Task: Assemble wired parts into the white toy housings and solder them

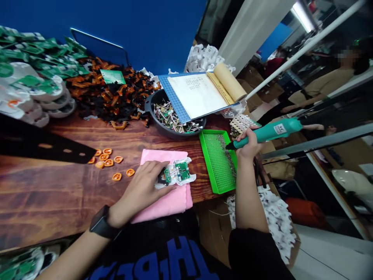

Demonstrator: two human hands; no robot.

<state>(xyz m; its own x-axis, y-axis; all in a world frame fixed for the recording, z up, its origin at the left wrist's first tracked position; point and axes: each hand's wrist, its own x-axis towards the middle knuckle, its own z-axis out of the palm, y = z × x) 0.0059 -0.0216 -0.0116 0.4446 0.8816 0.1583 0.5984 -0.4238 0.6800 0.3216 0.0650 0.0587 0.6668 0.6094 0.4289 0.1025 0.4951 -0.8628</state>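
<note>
The left hand [147,179] holds a white casing [175,175] on a pink towel [164,204]; the right hand [247,144] grips a green screwdriver [271,131], tip over a green tray [213,161].

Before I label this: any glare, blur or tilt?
In the head view, white tube lamp glares upper right; same view: white plastic housing with green circuit boards looks soft in detail; same view: white label on teal cylindrical power tool unreadable; same view: slim white pole slants, lens or head tilt unclear.
</note>
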